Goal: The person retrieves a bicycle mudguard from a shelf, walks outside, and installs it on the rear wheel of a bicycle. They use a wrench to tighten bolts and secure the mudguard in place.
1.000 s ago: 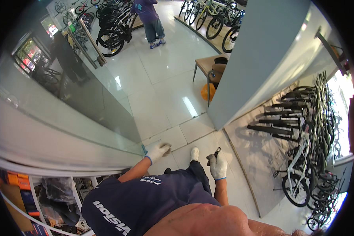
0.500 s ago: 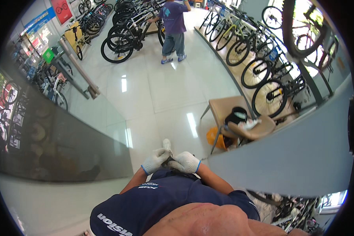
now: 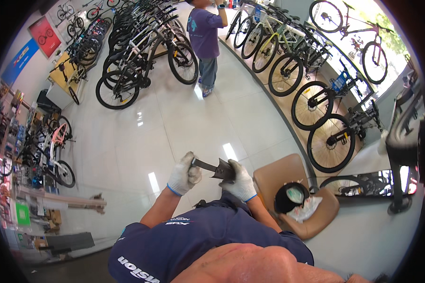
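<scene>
Both of my hands wear white knit gloves with blue cuffs and are held out in front of my waist. My left hand [image 3: 184, 173] is closed on the end of a thin dark strap [image 3: 205, 164]. That strap runs across to a dark, flat-faced piece [image 3: 222, 170] with a small hole or dot in it. My right hand [image 3: 241, 181] grips this piece from its right side. What kind of part it is I cannot make out.
A tan chair [image 3: 281, 169] stands close on my right, with a black round item [image 3: 277, 200] and a white plastic bag [image 3: 308, 210] on it. Bicycles line the right platform [image 3: 288, 111] and the far left. A person [image 3: 204, 35] stands ahead on the tiled floor.
My hands have moved apart and forward from my waist, bringing the strap and dark piece into view. The glass door has swept left, and the person ahead has turned sideways.
</scene>
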Demonstrator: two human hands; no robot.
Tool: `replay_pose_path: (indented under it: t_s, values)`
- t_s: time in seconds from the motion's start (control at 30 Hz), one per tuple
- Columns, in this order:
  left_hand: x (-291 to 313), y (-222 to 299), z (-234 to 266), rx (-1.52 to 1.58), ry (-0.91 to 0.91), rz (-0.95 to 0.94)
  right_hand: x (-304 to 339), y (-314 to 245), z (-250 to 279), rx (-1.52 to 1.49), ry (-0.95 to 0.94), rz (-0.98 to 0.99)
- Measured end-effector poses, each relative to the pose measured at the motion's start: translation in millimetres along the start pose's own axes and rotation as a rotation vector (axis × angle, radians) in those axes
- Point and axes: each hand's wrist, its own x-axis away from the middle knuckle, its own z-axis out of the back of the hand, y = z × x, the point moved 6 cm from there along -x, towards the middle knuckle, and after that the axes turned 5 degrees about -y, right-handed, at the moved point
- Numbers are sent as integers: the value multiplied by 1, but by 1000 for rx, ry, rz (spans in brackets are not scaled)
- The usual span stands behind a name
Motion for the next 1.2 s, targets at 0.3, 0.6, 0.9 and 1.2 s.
replay_pose_path:
  t_s: [0.3, 0.6, 0.9, 1.2]
  values:
    - [-284, 136, 54, 215, 296, -156, -321, 61, 93, 89, -118, 177]
    - [-525, 292, 84, -870, 403, -555, -619, 103, 129, 211, -460, 75]
    - [-862, 401, 54, -341, 271, -175, -889, 142, 226, 236, -133, 73]
    - [-1100, 444, 32, -292, 109, 28, -1130, 219, 248, 151, -184, -2]
